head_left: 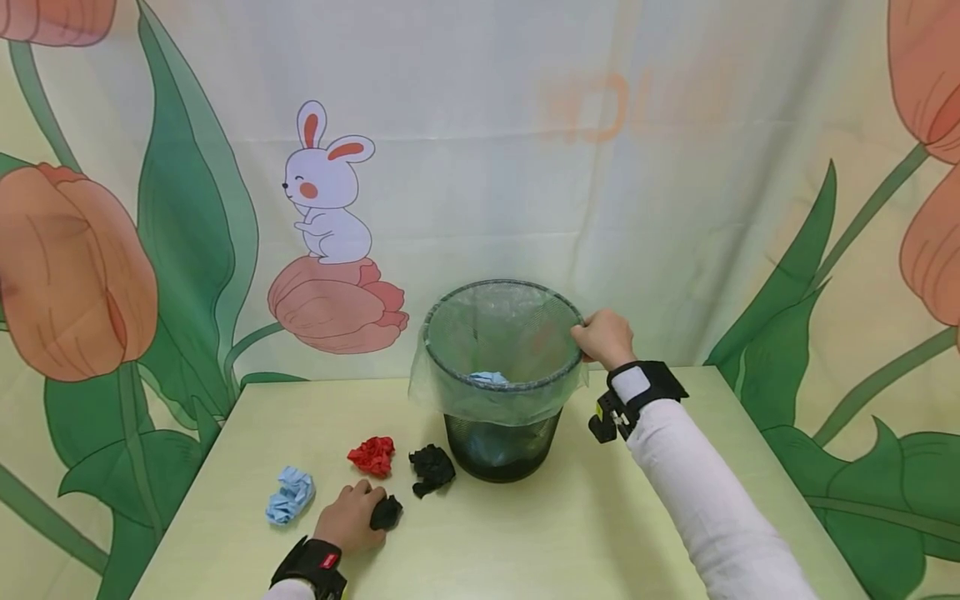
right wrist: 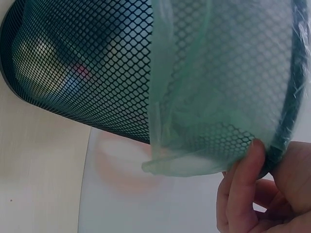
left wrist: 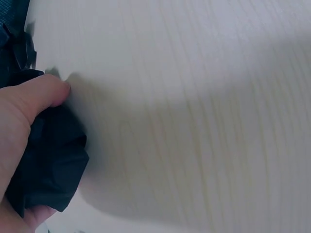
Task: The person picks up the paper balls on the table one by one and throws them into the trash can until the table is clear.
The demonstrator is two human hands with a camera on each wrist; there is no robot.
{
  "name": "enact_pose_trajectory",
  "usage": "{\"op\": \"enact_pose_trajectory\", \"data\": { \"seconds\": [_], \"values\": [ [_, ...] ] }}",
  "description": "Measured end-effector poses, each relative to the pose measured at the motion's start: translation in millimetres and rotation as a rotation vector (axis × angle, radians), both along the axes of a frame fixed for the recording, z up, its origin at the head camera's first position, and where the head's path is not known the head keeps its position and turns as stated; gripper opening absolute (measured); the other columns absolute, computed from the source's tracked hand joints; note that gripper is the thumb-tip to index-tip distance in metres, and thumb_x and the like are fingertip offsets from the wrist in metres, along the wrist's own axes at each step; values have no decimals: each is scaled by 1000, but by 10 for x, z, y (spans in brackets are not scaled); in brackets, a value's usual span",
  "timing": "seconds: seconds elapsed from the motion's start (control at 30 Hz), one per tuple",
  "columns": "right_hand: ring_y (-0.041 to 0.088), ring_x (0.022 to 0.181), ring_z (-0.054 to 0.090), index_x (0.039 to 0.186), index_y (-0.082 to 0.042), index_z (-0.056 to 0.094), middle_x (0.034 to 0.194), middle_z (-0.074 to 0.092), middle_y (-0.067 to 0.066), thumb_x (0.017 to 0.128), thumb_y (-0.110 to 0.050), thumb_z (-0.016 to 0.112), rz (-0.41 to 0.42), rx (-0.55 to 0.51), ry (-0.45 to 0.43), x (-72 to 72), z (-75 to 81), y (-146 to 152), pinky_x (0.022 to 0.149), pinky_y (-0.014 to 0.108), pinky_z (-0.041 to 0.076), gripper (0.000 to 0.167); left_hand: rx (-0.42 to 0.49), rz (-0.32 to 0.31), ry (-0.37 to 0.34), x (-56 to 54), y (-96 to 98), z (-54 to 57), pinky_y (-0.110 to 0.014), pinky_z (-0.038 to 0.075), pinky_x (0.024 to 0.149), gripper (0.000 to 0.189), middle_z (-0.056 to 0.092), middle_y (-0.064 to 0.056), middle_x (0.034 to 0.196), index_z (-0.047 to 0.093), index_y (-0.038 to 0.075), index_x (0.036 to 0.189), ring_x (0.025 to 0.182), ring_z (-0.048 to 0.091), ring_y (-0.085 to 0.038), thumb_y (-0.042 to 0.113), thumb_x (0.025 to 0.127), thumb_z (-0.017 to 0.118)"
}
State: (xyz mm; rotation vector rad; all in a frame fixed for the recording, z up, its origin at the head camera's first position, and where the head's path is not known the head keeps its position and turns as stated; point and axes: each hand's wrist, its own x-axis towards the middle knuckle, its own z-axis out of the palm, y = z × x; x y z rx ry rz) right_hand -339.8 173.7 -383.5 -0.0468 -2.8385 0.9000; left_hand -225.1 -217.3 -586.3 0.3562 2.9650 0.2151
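My left hand (head_left: 351,518) pinches a crumpled ball of black paper (head_left: 386,512) low over the table; in the left wrist view the thumb and a fingertip close around the black paper ball (left wrist: 53,155). My right hand (head_left: 606,337) grips the right rim of a black mesh wastebasket (head_left: 504,454) lined with a thin green bag (head_left: 480,404). In the right wrist view, fingers (right wrist: 248,184) curl over the rim and bag edge. Inside the basket, a piece of light blue crumpled paper (head_left: 489,377) shows; other contents blur through the mesh.
On the table (head_left: 570,542) lie a red paper ball (head_left: 372,457), another black one (head_left: 432,469) beside the basket, and a light blue one (head_left: 290,496) at the left. Behind the table hangs a curtain (head_left: 480,167) printed with tulips and a rabbit.
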Motion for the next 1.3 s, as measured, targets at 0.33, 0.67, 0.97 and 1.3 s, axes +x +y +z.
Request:
{"op": "enact_pose_trajectory", "data": {
  "seconds": [0.33, 0.67, 0.97, 1.3],
  "values": [
    [19, 48, 58, 47, -15, 31, 41, 43, 3, 88, -13, 48, -17, 14, -54, 162, 220, -93, 39, 26, 29, 45, 57, -15, -27, -9, 4, -22, -46, 52, 71, 52, 56, -9, 96, 60, 6, 110, 83, 56, -25, 22, 65, 81],
    [22, 50, 60, 47, -15, 31, 42, 45, 5, 88, -13, 48, -17, 2, -50, 39, 100, -39, 37, 28, 32, 44, 67, -47, -29, -12, 17, -42, -43, 51, 69, 51, 56, -7, 91, 61, 5, 107, 79, 56, -22, 22, 63, 80],
    [14, 44, 57, 43, -19, 30, 36, 38, -7, 85, -10, 49, -13, 7, -10, 288, 325, -140, 36, 19, 24, 48, 48, -49, -37, -39, -18, 43, -43, 51, 68, 50, 57, -7, 90, 61, 5, 107, 76, 56, -21, 23, 64, 81],
    [11, 43, 55, 43, -18, 30, 37, 39, -5, 85, -10, 48, -17, -5, -38, 245, 302, -118, 36, 20, 28, 46, 71, -79, 16, -92, 5, 210, -44, 52, 73, 50, 61, -9, 99, 61, 7, 107, 85, 59, -23, 25, 65, 81]
  ]
}}
